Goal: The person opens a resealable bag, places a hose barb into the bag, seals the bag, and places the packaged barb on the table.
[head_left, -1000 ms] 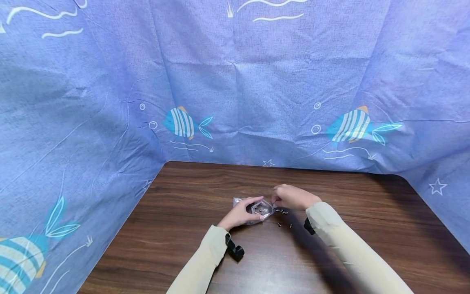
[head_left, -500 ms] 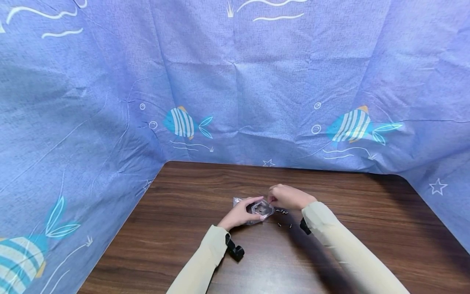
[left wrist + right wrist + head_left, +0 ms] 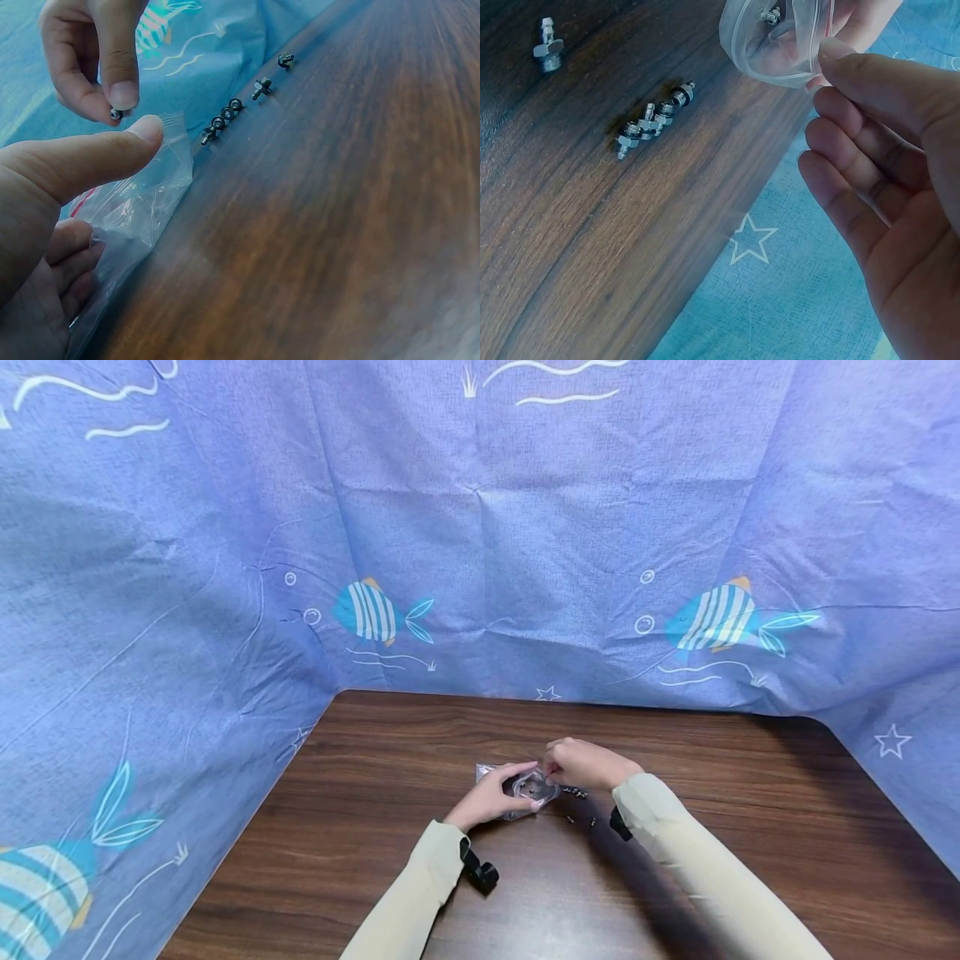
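My left hand (image 3: 491,795) holds a clear zip bag (image 3: 154,199) with its mouth spread, the thumb along one side and the fingers round the other. Inside it, a metal fitting (image 3: 771,15) shows in the right wrist view. My right hand (image 3: 590,763) is at the bag's right rim, pinching a small metal barbed hose fitting (image 3: 116,114) between thumb and index finger. Several more barbed fittings (image 3: 651,121) lie in a row on the table near the bag. A single fitting (image 3: 548,46) lies apart from that row.
The dark wooden table (image 3: 360,843) carries everything. A blue fish-patterned cloth (image 3: 525,568) hangs behind its far edge and along the sides. Two loose fittings (image 3: 593,822) lie on the near side of the row. A black strap device (image 3: 477,868) sits at my left wrist.
My right hand has moved left from beside the row of fittings to the bag's mouth. The left hand and the bag have stayed in place.
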`<move>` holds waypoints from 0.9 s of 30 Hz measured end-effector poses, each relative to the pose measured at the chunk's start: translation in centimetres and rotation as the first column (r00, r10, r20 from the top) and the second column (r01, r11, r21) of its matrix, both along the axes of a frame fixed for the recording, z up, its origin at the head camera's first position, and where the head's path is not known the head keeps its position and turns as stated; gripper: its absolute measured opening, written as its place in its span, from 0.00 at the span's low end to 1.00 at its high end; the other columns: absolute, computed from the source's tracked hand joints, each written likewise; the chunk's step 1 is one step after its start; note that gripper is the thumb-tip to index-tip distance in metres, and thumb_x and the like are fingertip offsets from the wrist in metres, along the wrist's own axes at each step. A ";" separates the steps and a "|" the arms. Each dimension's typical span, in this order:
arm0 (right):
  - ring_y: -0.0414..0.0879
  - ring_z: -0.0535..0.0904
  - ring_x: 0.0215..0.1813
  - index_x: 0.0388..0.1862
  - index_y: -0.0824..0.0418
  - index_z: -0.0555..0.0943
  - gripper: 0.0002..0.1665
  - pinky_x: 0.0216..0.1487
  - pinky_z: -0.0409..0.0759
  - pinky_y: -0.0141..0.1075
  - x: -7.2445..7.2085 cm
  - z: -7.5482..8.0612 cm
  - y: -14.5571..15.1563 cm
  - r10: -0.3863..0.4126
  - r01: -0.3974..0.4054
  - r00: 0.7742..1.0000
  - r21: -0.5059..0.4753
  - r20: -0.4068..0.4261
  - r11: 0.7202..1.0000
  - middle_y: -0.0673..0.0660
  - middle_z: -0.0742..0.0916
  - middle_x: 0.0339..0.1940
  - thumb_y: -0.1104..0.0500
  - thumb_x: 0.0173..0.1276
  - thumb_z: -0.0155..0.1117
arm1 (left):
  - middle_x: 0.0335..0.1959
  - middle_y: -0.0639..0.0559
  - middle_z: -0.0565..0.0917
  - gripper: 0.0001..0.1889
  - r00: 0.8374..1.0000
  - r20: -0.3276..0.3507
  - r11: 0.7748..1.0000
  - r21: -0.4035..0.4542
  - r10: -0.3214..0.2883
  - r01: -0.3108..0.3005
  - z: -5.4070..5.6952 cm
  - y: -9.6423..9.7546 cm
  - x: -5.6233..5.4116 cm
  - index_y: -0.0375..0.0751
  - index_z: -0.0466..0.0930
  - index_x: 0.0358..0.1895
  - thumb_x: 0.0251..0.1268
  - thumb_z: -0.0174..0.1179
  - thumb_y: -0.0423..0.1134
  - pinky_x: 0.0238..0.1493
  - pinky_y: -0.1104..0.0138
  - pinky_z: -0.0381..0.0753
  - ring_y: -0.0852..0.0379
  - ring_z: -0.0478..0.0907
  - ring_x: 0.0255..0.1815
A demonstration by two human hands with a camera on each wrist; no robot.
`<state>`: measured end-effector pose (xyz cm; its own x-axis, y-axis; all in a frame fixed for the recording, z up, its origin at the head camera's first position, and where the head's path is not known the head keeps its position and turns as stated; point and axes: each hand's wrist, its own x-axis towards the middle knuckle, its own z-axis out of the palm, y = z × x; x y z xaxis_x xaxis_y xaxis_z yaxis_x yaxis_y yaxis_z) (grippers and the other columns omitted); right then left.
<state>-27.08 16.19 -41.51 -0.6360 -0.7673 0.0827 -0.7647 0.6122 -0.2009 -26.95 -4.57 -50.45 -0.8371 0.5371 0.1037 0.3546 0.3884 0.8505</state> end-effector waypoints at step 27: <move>0.36 0.77 0.31 0.31 0.61 0.86 0.01 0.35 0.79 0.28 0.0 -0.5 1.1 -0.008 0.009 0.999 -0.031 0.035 0.999 0.48 0.83 0.28 0.64 0.58 0.69 | 0.65 0.47 0.75 0.34 1.000 -0.027 1.000 -0.008 -0.011 0.010 -0.2 -0.1 -0.1 0.49 0.71 0.68 0.55 0.70 0.45 0.66 0.59 0.68 0.51 0.71 0.64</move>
